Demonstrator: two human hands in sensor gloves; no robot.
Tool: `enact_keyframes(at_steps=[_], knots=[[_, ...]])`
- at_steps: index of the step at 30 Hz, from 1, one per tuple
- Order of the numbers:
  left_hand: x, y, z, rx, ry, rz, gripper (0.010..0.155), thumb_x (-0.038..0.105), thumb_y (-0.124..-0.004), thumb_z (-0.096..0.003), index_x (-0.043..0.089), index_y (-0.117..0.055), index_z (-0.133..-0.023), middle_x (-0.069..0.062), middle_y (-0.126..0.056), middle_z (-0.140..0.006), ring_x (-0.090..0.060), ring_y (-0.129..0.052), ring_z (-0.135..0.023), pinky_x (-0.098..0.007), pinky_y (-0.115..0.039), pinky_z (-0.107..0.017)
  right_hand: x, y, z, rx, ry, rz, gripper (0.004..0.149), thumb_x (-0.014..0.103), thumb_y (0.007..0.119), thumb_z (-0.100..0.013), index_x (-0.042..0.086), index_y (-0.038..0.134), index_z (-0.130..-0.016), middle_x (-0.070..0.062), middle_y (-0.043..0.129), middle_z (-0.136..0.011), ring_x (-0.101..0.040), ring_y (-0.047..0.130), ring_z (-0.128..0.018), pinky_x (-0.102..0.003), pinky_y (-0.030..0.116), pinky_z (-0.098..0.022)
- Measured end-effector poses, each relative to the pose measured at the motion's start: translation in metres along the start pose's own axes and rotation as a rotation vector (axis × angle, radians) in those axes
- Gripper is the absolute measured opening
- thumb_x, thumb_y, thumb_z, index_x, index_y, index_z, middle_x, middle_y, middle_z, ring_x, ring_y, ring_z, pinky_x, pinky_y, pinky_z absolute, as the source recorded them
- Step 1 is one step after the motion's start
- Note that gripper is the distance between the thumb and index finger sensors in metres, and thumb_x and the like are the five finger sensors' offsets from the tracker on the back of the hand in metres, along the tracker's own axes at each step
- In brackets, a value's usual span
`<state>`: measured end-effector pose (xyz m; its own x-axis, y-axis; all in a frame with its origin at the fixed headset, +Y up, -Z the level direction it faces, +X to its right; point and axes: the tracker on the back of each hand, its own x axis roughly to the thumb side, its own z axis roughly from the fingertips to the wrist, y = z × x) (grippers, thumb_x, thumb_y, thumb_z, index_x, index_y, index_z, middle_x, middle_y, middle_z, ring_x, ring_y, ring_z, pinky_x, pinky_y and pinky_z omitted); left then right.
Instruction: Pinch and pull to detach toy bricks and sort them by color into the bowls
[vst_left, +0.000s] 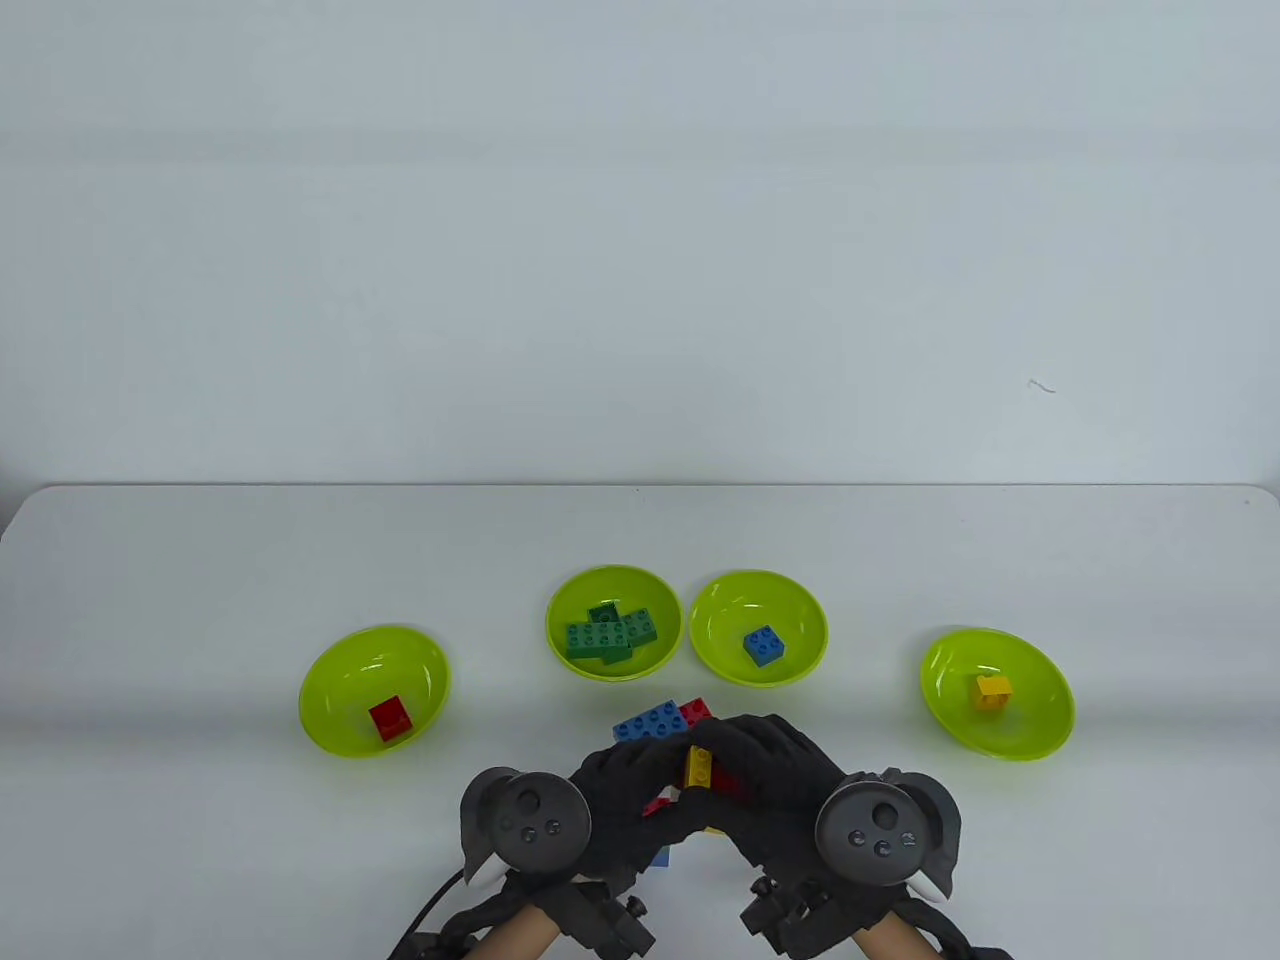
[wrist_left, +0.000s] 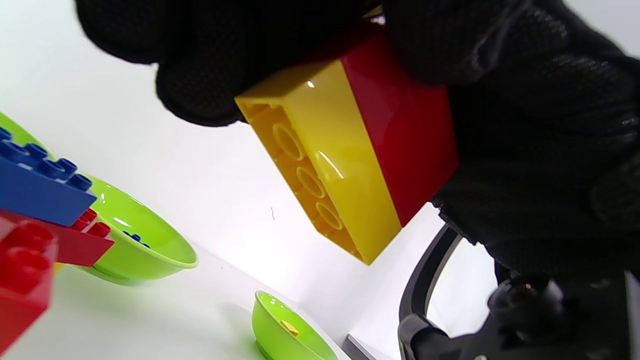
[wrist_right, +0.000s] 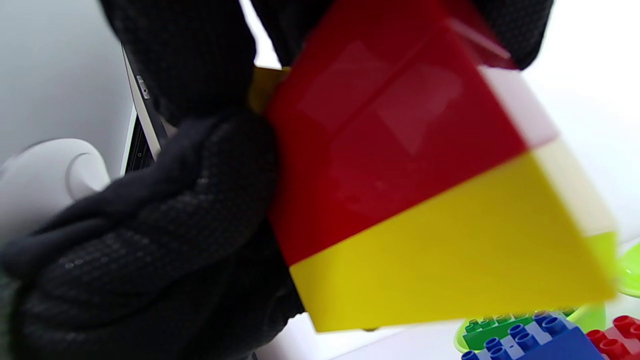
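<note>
Both gloved hands meet at the table's front centre around a small stack, a yellow brick (vst_left: 698, 767) joined face to face with a red brick (wrist_left: 405, 125). My left hand (vst_left: 655, 790) grips it from the left and my right hand (vst_left: 742, 758) from the right, fingers curled round it. In the left wrist view the yellow brick (wrist_left: 330, 165) shows its hollow underside, held above the table. The right wrist view, blurred, shows the red brick (wrist_right: 385, 130) above the yellow one (wrist_right: 450, 250). A loose cluster with a blue brick (vst_left: 648, 720) and a red brick (vst_left: 695, 712) lies just behind the hands.
Four lime bowls stand in a row: the left bowl (vst_left: 330, 690) holds a red brick (vst_left: 390, 718), the second bowl (vst_left: 560, 610) green bricks (vst_left: 612, 635), the third bowl (vst_left: 800, 620) a blue brick (vst_left: 764, 645), the right bowl (vst_left: 1040, 720) a yellow brick (vst_left: 993, 692).
</note>
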<state>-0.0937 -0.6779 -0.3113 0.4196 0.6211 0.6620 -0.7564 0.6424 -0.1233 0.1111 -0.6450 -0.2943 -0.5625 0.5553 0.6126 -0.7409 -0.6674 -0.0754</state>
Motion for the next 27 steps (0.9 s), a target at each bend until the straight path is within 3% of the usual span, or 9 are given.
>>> enact_keyframes(at_steps=[4, 12, 15, 21, 27], knots=[[0.004, -0.001, 0.001, 0.010, -0.032, -0.040, 0.066, 0.043, -0.073, -0.0454, -0.002, -0.072, -0.094, -0.028, -0.087, -0.083, -0.042, -0.091, -0.070, -0.057, -0.071, -0.057, 0.002, -0.001, -0.004, 0.064, 0.028, -0.012, 0.062, 0.042, 0.083, -0.046, 0.003, 0.076, -0.093, -0.023, 0.084, -0.083, -0.038, 0.086, -0.068, -0.057, 0.065, -0.061], [0.007, -0.005, 0.000, -0.002, -0.082, -0.134, 0.067, 0.043, -0.072, -0.0441, -0.004, -0.073, -0.092, -0.027, -0.089, -0.080, -0.040, -0.093, -0.068, -0.056, -0.072, -0.057, -0.002, -0.001, -0.003, 0.043, 0.029, -0.028, 0.059, 0.038, 0.081, -0.045, -0.001, 0.080, -0.089, -0.026, 0.087, -0.078, -0.040, 0.089, -0.064, -0.058, 0.067, -0.061], [0.009, -0.004, 0.001, -0.001, -0.135, -0.241, 0.067, 0.042, -0.073, -0.0425, -0.002, -0.072, -0.093, -0.026, -0.087, -0.083, -0.039, -0.092, -0.071, -0.055, -0.072, -0.058, -0.009, -0.003, -0.002, 0.048, 0.081, -0.159, 0.058, 0.037, 0.078, -0.046, -0.003, 0.081, -0.089, -0.026, 0.088, -0.077, -0.040, 0.090, -0.063, -0.057, 0.068, -0.061], [0.008, -0.002, -0.002, 0.009, -0.072, -0.134, 0.066, 0.043, -0.073, -0.0452, -0.002, -0.071, -0.094, -0.027, -0.087, -0.084, -0.040, -0.091, -0.071, -0.055, -0.071, -0.058, -0.011, -0.018, -0.006, 0.007, 0.083, -0.080, 0.059, 0.039, 0.081, -0.047, 0.002, 0.078, -0.092, -0.023, 0.085, -0.083, -0.038, 0.089, -0.068, -0.056, 0.067, -0.063], [-0.002, 0.006, 0.000, 0.059, -0.005, -0.031, 0.066, 0.043, -0.073, -0.0463, -0.002, -0.070, -0.095, -0.027, -0.086, -0.084, -0.041, -0.091, -0.072, -0.056, -0.070, -0.058, -0.056, -0.051, -0.012, -0.087, 0.237, 0.069, 0.059, 0.035, 0.081, -0.048, 0.002, 0.074, -0.096, -0.024, 0.082, -0.090, -0.042, 0.086, -0.075, -0.058, 0.064, -0.064]])
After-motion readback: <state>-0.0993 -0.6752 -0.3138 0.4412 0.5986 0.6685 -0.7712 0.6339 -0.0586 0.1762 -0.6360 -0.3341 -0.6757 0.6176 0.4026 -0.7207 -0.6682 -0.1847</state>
